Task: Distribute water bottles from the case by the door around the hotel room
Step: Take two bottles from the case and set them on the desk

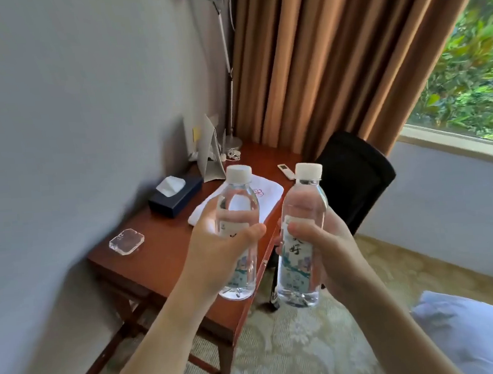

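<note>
I hold two clear water bottles with white caps upright in front of me. My left hand [214, 248] is wrapped around the left bottle [237, 199] at its label. The right bottle [303, 206], with a blue and green picture label, is gripped by my right hand [329, 248]. Both bottles hang in the air above the near end of a reddish wooden desk [168, 252]. The case by the door is out of sight.
On the desk lie a glass ashtray [126, 241], a dark tissue box [175, 197], a folded white towel [266, 189], a remote [286, 171], a standing card [209, 151] and a lamp base [233, 142]. A black chair [356, 178] stands at the desk's right. Brown curtains hang behind; a bed corner [480, 330] is lower right.
</note>
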